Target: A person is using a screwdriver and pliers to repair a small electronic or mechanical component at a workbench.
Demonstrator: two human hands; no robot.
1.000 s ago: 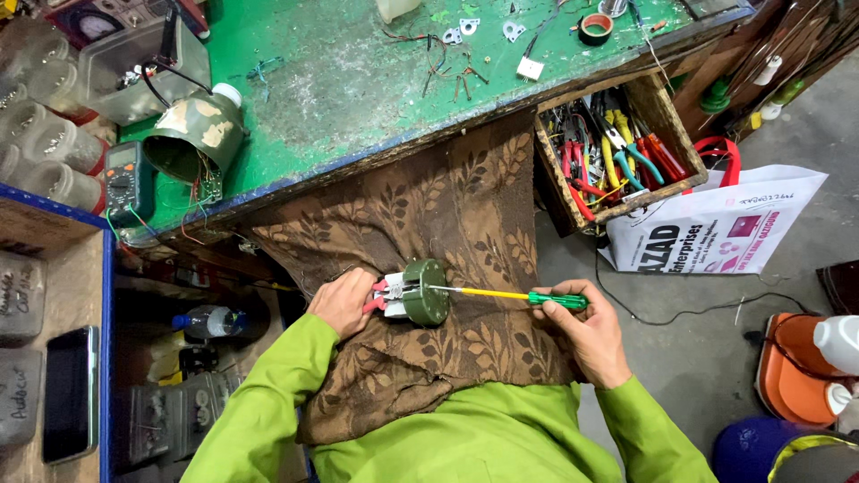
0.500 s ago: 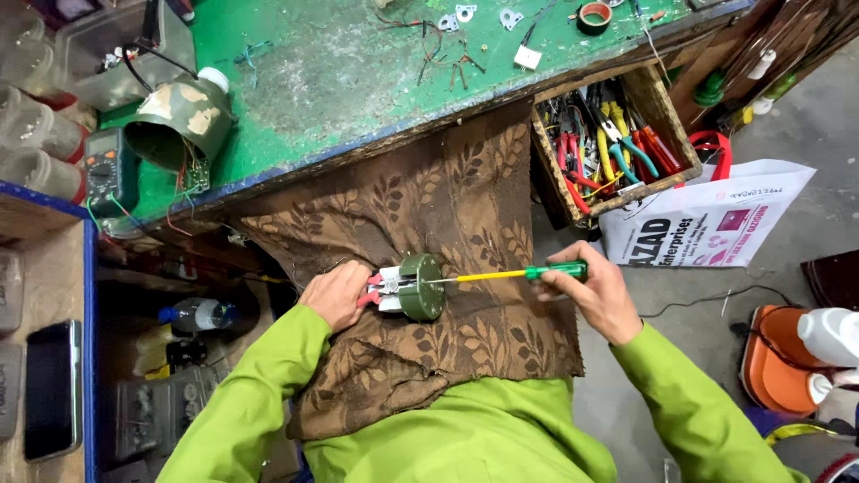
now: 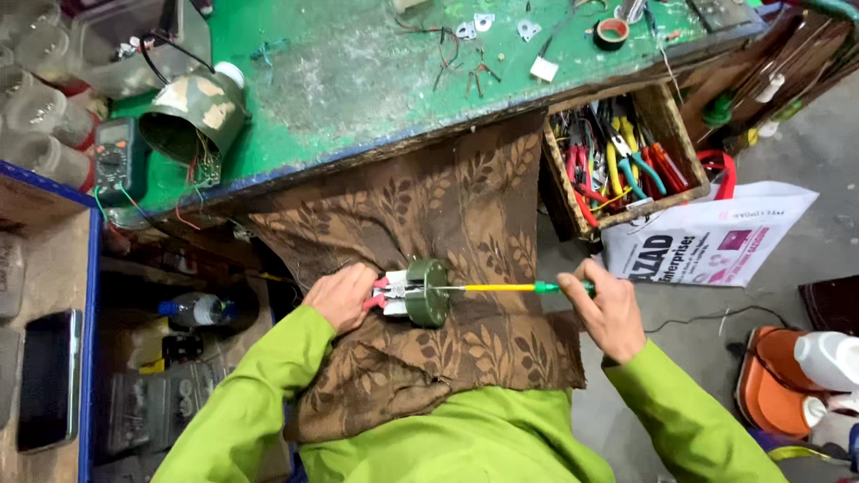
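My left hand (image 3: 341,296) grips a small green round device (image 3: 424,292) with white and red parts at its left end, holding it over the brown leaf-patterned cloth (image 3: 465,206) on my lap. My right hand (image 3: 608,309) holds a screwdriver (image 3: 514,288) with a yellow shaft and green handle. Its tip is pressed into the right face of the green device. Both sleeves are bright green.
A green workbench (image 3: 358,80) lies ahead with a camouflage-painted shell (image 3: 192,116), a multimeter (image 3: 112,159), tape roll (image 3: 613,34) and small parts. A wooden box of pliers (image 3: 617,165) hangs at right, a white bag (image 3: 707,237) below it. A phone (image 3: 49,380) lies at left.
The view has shifted slightly; both hands with the device and screwdriver sit a little lower in frame. The screwdriver stays in the device, now nearly level.
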